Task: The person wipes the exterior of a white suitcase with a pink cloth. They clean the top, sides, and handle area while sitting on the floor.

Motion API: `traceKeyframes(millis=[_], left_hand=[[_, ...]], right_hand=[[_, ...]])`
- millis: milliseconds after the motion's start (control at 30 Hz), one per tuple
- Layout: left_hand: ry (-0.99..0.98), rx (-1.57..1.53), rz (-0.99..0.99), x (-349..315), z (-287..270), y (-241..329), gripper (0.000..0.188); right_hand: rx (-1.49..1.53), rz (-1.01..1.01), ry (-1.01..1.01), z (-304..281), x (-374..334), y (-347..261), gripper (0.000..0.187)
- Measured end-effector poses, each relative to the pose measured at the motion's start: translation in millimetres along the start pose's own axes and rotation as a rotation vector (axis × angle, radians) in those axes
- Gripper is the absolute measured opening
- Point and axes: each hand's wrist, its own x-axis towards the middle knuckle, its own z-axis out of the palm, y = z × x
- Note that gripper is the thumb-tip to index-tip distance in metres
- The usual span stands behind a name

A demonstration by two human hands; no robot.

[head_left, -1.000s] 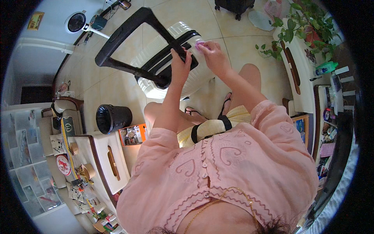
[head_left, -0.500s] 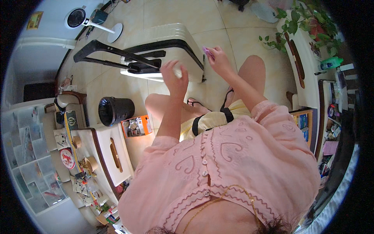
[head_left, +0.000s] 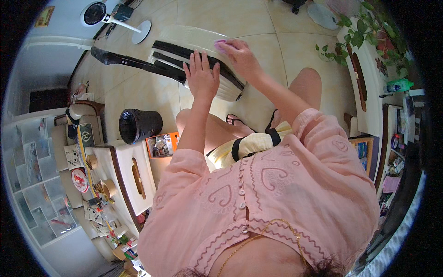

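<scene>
A cream suitcase [head_left: 194, 38] with black bands stands on the floor in front of me. Its long black pull handle [head_left: 134, 63] is drawn out towards the left. My left hand [head_left: 202, 79] lies over the case's near side, fingers spread flat and nothing in them; it appears to touch the case. By the right end of the case, my right hand [head_left: 242, 59] pinches a small purple cloth [head_left: 220, 45] against or just above the far shell. The fingers cover part of that cloth, so its full shape is hidden.
A black waste bin [head_left: 140, 125] and an orange box of small items [head_left: 162, 145] stand at left, beside a white drawer cabinet [head_left: 134, 177]. A white fan [head_left: 138, 31] is at the far left. A leafy plant [head_left: 357, 34] overhangs a white cabinet at right.
The suitcase has tipped or turned, its handle swinging with it, and shows more of its black-banded side. My left hand has flattened onto it. My right hand has moved left with the cloth.
</scene>
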Motion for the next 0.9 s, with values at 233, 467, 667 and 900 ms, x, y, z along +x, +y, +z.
traceKeyframes(millis=[233, 467, 667, 900], left_hand=[[-0.049, -0.102, 0.094, -24.1, -22.3, 5.5, 0.058], [-0.048, -0.228, 0.183, -31.5, -34.4, -1.4, 0.057], [-0.048, -0.294, 0.243, -36.6, -42.9, 12.7, 0.058], [-0.081, -0.339, 0.246, -38.4, -42.2, 30.8, 0.067]], right_hand=[[-0.263, -0.090, -0.197, -1.3, 23.0, 26.7, 0.030], [-0.077, -0.115, -0.247, -43.2, -44.2, -11.7, 0.029], [-0.035, -0.087, -0.302, -49.1, -25.8, -23.0, 0.026], [-0.195, -0.105, -0.325, -16.1, 18.9, 12.3, 0.021]])
